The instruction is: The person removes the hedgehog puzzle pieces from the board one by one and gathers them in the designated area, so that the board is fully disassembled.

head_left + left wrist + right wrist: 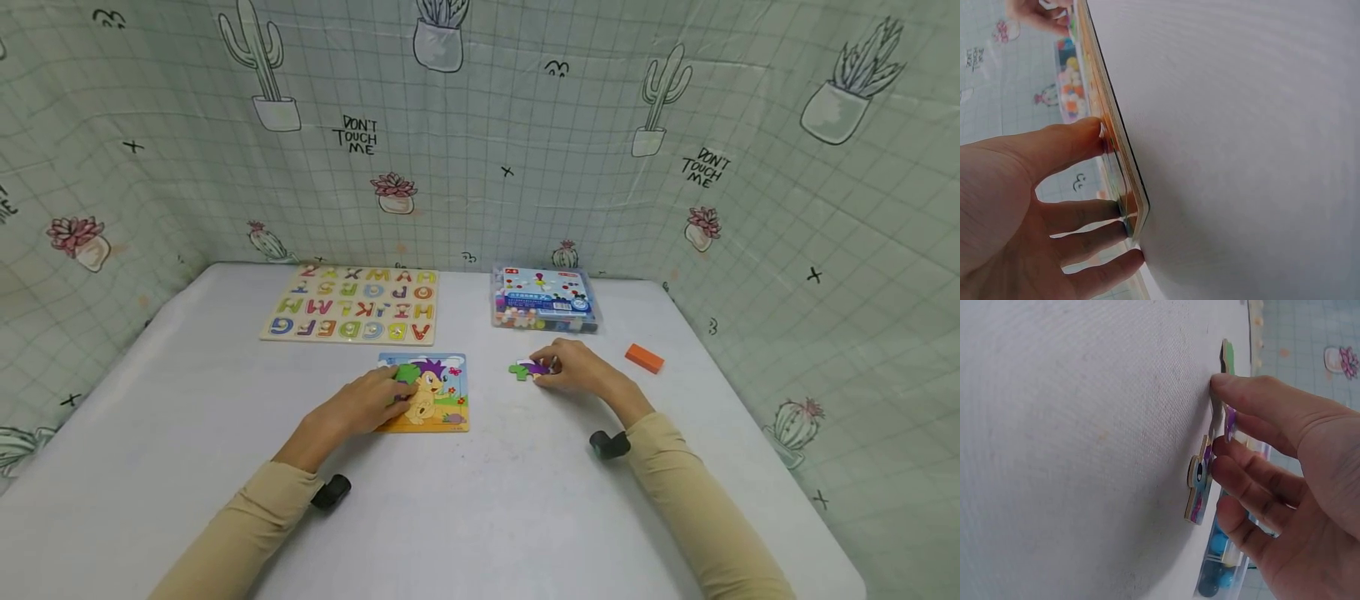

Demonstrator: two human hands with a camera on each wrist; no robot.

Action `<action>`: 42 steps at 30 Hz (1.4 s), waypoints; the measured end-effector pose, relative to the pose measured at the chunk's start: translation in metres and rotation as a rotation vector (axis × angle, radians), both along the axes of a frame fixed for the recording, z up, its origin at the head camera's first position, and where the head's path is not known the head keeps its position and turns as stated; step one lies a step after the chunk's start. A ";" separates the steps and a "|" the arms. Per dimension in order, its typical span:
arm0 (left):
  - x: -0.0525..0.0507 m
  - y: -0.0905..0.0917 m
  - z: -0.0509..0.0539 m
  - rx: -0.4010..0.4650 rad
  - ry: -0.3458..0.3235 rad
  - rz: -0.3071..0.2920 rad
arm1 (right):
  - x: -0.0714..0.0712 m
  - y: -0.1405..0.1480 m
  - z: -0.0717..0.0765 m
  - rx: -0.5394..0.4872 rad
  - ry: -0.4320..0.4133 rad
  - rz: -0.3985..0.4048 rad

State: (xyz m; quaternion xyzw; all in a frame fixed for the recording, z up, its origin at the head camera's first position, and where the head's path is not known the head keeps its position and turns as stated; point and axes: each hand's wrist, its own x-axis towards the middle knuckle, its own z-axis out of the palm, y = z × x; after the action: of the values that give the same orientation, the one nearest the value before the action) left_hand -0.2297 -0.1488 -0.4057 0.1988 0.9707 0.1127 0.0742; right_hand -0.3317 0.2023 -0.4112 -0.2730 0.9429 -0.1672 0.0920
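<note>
In the head view the left hand (pixel 370 402) rests on the left part of a hedgehog picture puzzle (pixel 442 412), its fingers beside a green patch. The left wrist view has that hand's (pixel 1041 212) thumb and fingers spread apart, tips touching the puzzle board (pixel 1119 125). To the right, the right hand (pixel 576 367) pinches a green and purple puzzle piece (pixel 519 370) near the tabletop. Seen from the right wrist, the right hand's (pixel 1279 462) thumb and fingers are at this piece (pixel 1229 359), and a piece with an eye (pixel 1197 487) lies by the fingertips.
A wooden alphabet board (pixel 352 310) lies at the back left. Behind the hands stands a clear plastic case (pixel 544 300) with coloured parts and a printed sheet. An orange block (pixel 644 358) is right of the right hand. Patterned cloth (pixel 480 125) surrounds the white tabletop (pixel 480 517).
</note>
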 end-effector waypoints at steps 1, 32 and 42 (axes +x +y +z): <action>0.000 0.000 0.000 0.000 -0.002 0.000 | 0.000 0.000 0.000 0.002 -0.003 -0.001; 0.017 0.032 0.000 -0.103 0.173 -0.236 | 0.003 -0.097 0.018 0.007 0.014 0.135; 0.028 0.038 0.004 -0.136 0.122 -0.191 | 0.003 -0.148 0.019 0.040 0.039 0.237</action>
State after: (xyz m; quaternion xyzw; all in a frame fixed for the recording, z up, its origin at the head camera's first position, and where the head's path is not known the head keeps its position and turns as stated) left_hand -0.2019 -0.1112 -0.4019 0.2915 0.9554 0.0268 0.0387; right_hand -0.3286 0.0541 -0.3925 -0.3838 0.9088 -0.1312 0.0983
